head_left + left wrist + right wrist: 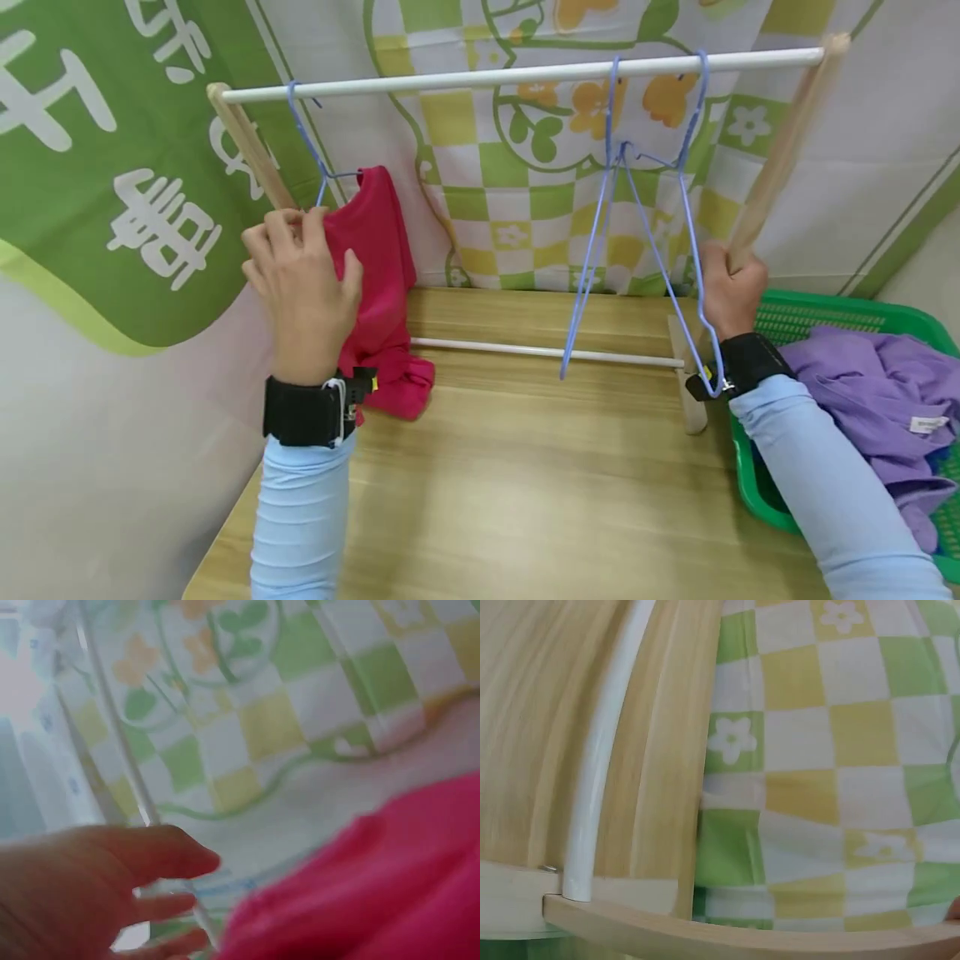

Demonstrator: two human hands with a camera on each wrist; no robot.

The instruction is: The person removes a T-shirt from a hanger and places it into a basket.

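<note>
A clothes rack has a white top rod (465, 79) between two wooden side posts. My right hand (731, 287) grips the right wooden post (780, 158); the right wrist view shows little of that hand. My left hand (300, 292) is at the left wooden post (258, 150), beside a red garment (375, 242) on a blue hanger (307, 133). Its thumb stands apart from the fingers, and the left wrist view shows nothing between them. Whether the fingertips touch the post is hidden. Two bare blue hangers (592, 250) (693, 225) hang toward the right.
A green basket (847, 310) with a purple garment (870, 392) stands at the right. The rack rests on a wooden table (540, 500), with a white lower rod (525, 350) near its surface. A patterned curtain (495, 200) hangs behind.
</note>
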